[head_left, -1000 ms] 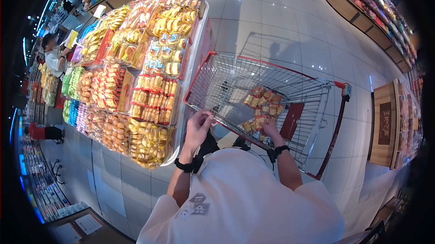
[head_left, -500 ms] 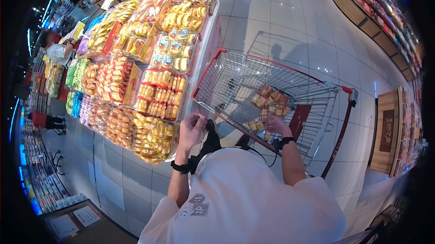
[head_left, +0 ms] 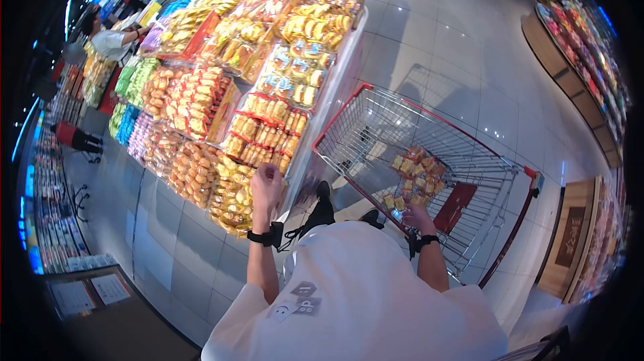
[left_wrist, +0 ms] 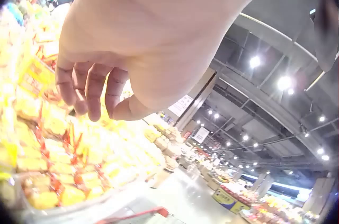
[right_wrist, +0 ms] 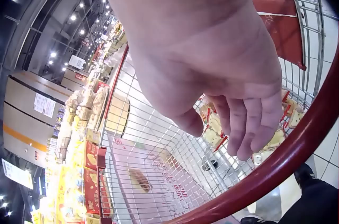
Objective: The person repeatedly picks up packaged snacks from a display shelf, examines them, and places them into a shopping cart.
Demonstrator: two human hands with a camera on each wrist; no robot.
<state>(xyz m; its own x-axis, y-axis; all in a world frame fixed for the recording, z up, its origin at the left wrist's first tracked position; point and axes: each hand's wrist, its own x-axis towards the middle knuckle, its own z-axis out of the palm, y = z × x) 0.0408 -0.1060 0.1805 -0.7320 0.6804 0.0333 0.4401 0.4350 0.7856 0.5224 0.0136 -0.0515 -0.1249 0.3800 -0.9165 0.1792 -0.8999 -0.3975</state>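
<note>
My left hand (head_left: pixel 266 188) is raised at the near corner of the bread display, in front of packs of yellow-wrapped buns (head_left: pixel 231 190) and red-banded bread packs (head_left: pixel 258 140). In the left wrist view its fingers (left_wrist: pixel 95 89) hang loosely curled, with nothing between them and the thumb. My right hand (head_left: pixel 417 219) hangs over the near side of the shopping cart (head_left: pixel 376 109). In the right wrist view its fingers (right_wrist: pixel 254 123) are relaxed and hold nothing. Beneath them, wrapped bread packs (head_left: pixel 421 172) lie in the cart, partly hidden by the hand.
The cart's red handle (head_left: pixel 516 233) is at the right. A wooden display stand (head_left: pixel 570 240) stands beyond it. Further shelves (head_left: pixel 570 52) curve along the far right. Across the bread display is a person in a white top (head_left: pixel 111 42).
My left hand has moved left from beside the cart to the display's corner. My right hand has lifted off the bread packs and stays over them. The view has shifted, with the display now nearer the middle.
</note>
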